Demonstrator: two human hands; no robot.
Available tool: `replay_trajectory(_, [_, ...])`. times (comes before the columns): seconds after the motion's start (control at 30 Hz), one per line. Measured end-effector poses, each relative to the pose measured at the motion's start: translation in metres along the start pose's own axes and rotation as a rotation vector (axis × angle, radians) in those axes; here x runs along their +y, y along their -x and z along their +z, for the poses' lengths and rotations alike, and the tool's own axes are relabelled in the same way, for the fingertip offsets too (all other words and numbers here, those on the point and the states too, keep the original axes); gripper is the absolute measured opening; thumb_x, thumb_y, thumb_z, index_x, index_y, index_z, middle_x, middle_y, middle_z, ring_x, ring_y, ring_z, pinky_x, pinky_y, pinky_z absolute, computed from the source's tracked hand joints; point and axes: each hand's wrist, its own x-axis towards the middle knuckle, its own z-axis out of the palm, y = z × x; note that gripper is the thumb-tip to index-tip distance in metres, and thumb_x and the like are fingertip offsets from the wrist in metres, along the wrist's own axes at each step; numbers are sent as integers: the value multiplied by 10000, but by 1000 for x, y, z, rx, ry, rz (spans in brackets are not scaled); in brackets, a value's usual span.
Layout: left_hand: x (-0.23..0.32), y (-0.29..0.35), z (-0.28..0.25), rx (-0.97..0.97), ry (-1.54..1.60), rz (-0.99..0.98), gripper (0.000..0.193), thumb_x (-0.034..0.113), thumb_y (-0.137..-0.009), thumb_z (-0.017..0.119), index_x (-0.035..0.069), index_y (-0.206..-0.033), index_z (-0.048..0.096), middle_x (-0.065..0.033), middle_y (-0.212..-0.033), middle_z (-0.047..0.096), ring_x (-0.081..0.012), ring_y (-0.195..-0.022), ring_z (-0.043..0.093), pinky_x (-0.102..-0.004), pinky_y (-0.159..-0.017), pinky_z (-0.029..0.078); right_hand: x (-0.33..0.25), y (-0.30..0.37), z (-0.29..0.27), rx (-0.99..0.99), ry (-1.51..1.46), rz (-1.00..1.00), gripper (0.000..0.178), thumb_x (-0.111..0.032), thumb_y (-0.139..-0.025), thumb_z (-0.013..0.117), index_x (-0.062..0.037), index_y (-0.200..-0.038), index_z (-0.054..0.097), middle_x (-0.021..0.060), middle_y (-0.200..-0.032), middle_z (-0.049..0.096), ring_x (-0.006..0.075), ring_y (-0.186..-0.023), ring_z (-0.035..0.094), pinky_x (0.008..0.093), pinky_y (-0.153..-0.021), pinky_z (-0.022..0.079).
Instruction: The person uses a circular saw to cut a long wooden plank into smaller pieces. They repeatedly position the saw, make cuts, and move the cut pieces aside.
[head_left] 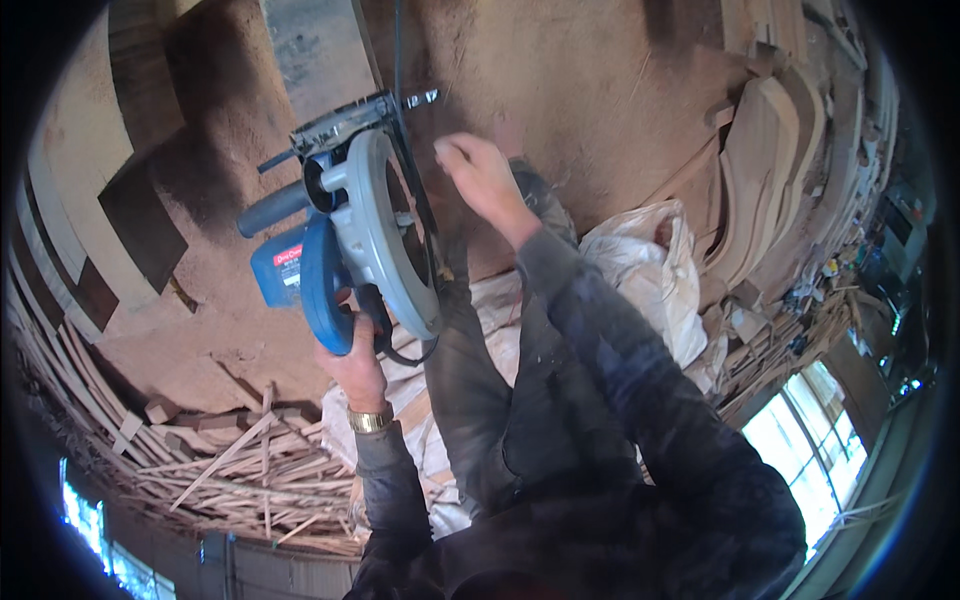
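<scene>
One circular saw in the left hand, one red-and-white label on its body

Item examined: a circular saw with a blue body, a grey blade guard and a dark front handle. It stands tilted left of the middle of the view, its metal base plate toward the upper edge. Whether the tool bears on anything beneath cannot be determined.

Marking: the label sits on the blue motor housing. Its upper band is red with pale lettering; the lower part is white with dark print, too small to read.

Left hand: wrapped around the blue rear handle, grasp firm in appearance. A gold-coloured wristwatch is worn at this wrist; its dial cannot be read. A black cord loops just beside the guard.

Right hand: off the saw, near the guard's right side, fingers bent inward. Whether something small is pinched there cannot be told.

Surroundings: a white sack lies right of the person's legs. Wooden strips are heaped at lower left, curved boards are stacked at right, and pale planks stand at left. Brown dust covers the floor.
</scene>
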Motion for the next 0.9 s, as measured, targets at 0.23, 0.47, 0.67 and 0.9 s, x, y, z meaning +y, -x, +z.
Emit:
replay_trajectory(0.23, [10,-3,-1,12,-106,-2,456,83,-831,643,-62,-1257,573,-82,-760,613,-160,-657,602,-288,-657,486,-42,-128,47,195,-110,-40,671,-292,-949,652,86,-1460,438,309,-1392,582,406,-1321,561,436,-1111,438])
replay_trajectory(0.47, [2,-12,-1,16,-39,-28,379,53,-796,662,-27,-1167,656,-20,-742,597,-118,-606,589,-279,-581,480,-51,-155,1,-16,-878,-21,347,-303,-1078,527,-120,-1373,547,-79,-649,374,45,-478,329,244,-447,281])
replay_trajectory(0.67, [-18,-17,-3,16,7,29,292,21,-813,680,-5,-1103,704,26,-751,602,-53,-625,543,-247,-563,436,25,-29,-95,335,-162,-164,306,-272,-1057,519,6,-994,630,27,-775,592,153,-757,551,381,-692,472])
replay_trajectory(0.9, [-12,-20,0,8,60,29,335,28,-805,689,0,-1139,688,32,-741,565,-67,-589,535,-249,-530,435,164,131,-135,395,483,312,301,-279,-992,517,-6,-973,644,263,-927,705,468,-885,679,561,-782,512])
